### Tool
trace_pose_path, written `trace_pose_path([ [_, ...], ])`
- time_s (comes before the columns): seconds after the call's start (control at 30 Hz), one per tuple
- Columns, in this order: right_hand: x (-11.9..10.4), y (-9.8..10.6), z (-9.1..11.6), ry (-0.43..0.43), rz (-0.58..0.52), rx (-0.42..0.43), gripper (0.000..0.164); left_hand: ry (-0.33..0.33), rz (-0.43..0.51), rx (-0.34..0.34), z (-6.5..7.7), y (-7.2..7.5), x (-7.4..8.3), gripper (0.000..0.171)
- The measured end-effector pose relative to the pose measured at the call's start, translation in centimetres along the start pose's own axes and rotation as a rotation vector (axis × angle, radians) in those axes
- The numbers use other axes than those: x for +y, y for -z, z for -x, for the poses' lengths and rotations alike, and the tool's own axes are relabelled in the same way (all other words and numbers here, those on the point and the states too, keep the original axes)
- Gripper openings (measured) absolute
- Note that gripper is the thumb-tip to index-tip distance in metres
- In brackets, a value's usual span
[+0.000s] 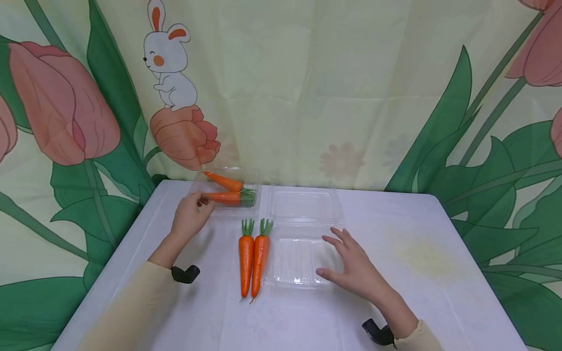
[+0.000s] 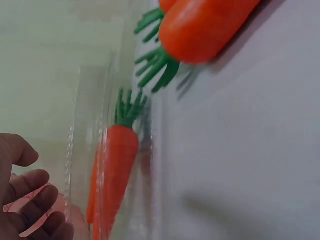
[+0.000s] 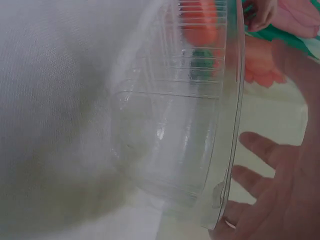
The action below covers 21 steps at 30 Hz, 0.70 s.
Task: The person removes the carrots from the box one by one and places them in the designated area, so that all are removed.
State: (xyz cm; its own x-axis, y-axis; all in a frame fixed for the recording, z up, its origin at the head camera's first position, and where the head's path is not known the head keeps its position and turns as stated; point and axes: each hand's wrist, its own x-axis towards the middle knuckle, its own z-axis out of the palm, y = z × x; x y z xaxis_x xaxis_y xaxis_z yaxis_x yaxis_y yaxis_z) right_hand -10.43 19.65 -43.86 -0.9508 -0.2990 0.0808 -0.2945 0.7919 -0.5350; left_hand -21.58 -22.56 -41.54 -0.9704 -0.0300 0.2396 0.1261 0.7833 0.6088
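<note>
Two orange carrots, a rear one point(image 1: 225, 182) and a front one point(image 1: 224, 198), lie in a clear plastic box point(image 1: 199, 187) at the far left. My left hand point(image 1: 192, 214) is over that box's left side, fingertips by the front carrot's tip. In the left wrist view its fingers are loosely bent and apart from the carrot point(image 2: 120, 160). Another clear box point(image 1: 290, 263) lies unfolded on the table, its lid point(image 1: 305, 204) toward the back. Fingers spread, my right hand point(image 1: 355, 265) reaches over this box's right side. Its fingertips are right at the rim in the right wrist view.
Two more carrots, one on the left point(image 1: 246, 258) and one on the right point(image 1: 261, 258), lie side by side left of the unfolded box, green tops toward the back. A white cloth covers the table point(image 1: 395, 302). A printed curtain point(image 1: 281, 87) hangs behind it.
</note>
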Motion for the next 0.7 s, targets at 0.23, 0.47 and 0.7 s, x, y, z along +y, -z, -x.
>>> trace_pose_path([
  [0.23, -1.3, -1.0, 0.6, 0.087, -0.029, -0.174, 0.084, 0.049, -0.094, -0.012, -3.2, 0.9, -1.1, 0.034],
  [0.47, -2.3, -1.6, 0.6, 0.181, -0.044, -0.328, 0.054, 0.150, -0.140, -0.059, -5.5, 0.7, -2.3, 0.053],
  [0.7, -2.1, -2.1, 0.5, 0.217, -0.071, -0.410, 0.032, 0.240, -0.124, -0.178, -6.6, 0.4, -1.8, 0.059],
])
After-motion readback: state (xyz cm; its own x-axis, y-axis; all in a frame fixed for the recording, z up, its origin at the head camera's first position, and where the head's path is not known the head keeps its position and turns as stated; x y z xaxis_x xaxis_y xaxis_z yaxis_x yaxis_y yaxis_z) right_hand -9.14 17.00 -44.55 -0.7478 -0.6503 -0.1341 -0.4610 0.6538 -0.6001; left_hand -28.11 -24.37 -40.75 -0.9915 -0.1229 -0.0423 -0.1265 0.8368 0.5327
